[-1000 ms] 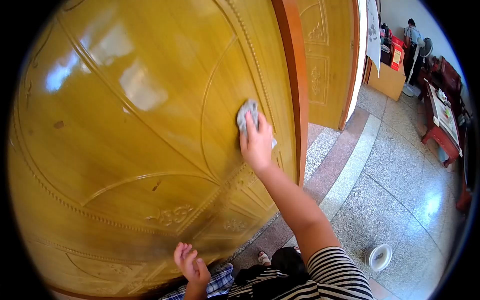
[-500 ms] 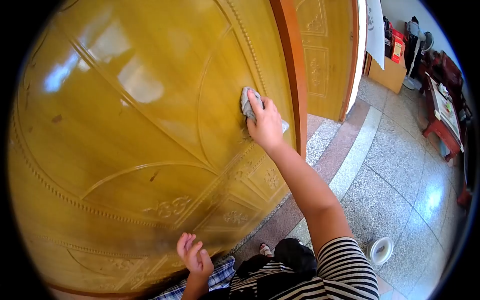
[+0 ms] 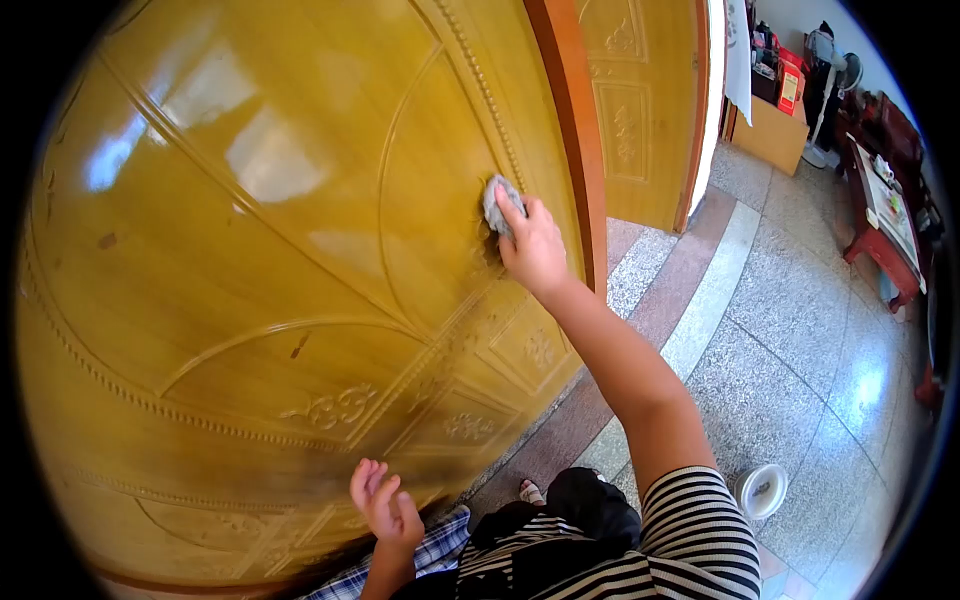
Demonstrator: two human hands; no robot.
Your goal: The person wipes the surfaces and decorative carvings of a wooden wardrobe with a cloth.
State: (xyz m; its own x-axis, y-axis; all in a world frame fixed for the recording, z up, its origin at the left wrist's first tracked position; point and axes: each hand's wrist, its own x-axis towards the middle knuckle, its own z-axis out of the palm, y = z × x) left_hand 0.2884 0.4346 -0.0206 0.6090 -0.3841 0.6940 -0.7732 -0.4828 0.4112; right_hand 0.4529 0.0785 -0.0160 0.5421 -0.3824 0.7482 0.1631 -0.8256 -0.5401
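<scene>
My right hand (image 3: 533,240) presses a crumpled grey cloth (image 3: 502,207) against a glossy yellow-brown wooden panel (image 3: 300,230), close to its beaded moulding and right edge. The fingers are wrapped over the cloth, hiding part of it. Lower down, my left hand (image 3: 385,505) is raised in front of the panel with nothing in it, its fingers loosely curled and apart. Raised arcs, straight ridges and floral carvings cover the panel. Two small dark marks show on its surface.
An orange-brown frame edge (image 3: 570,120) borders the panel. Beyond it is a carved door (image 3: 640,130). A white bucket (image 3: 763,492) stands on the tiled floor at lower right. A low red-brown table (image 3: 885,225), a fan (image 3: 830,100) and a red box (image 3: 789,82) are farther off.
The view has shifted slightly. My right hand stays near the beaded moulding with the cloth, and less of the cloth shows below the hand. My left hand has barely moved.
</scene>
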